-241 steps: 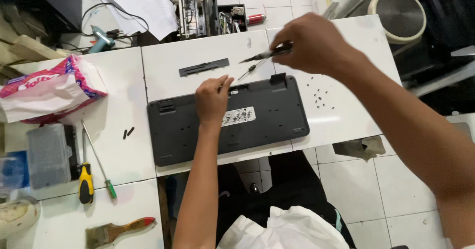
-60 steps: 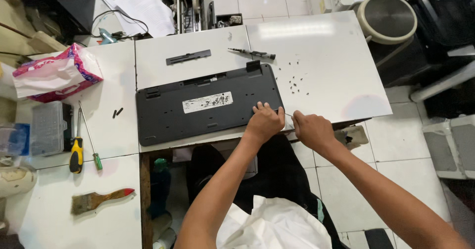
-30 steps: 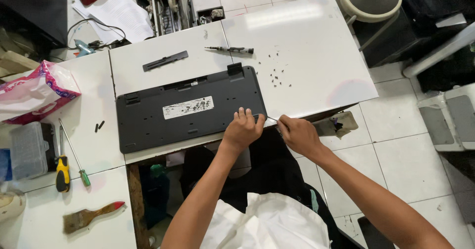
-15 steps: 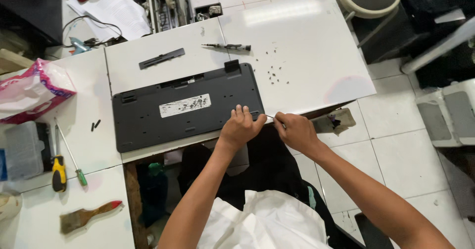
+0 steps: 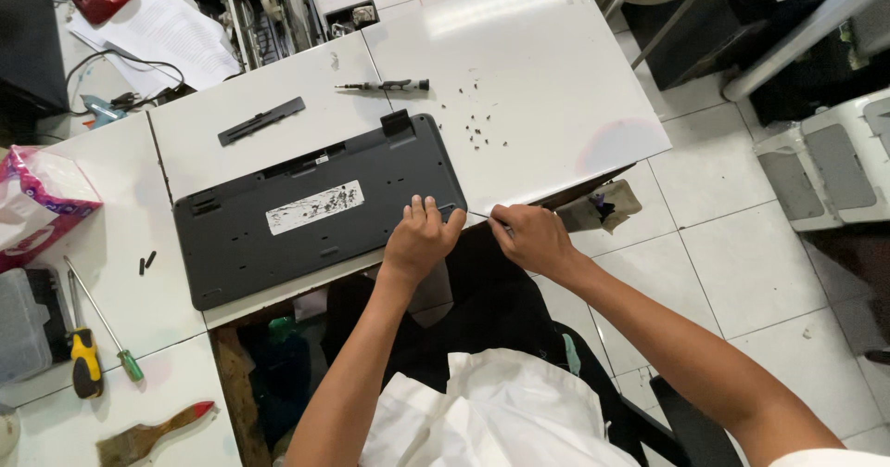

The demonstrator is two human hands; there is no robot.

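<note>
Dark grey plastic keyboard [image 5: 320,212] lies underside up on the white table [image 5: 547,105]. Left hand [image 5: 422,237] presses its near corner, fingers spread — right hand [image 5: 528,235] pinches a thin tool at that edge.

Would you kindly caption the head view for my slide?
Left hand steadies an upturned dark keyboard; right hand works at its corner.

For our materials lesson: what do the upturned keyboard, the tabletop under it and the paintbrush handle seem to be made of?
Keyboard: likely matte dark grey plastic, moulded slots and feet.
Tabletop: glossy white, probably laminate or coated board; it reflects light.
Paintbrush: handle looks like red-painted wood, though plastic is possible.
</note>
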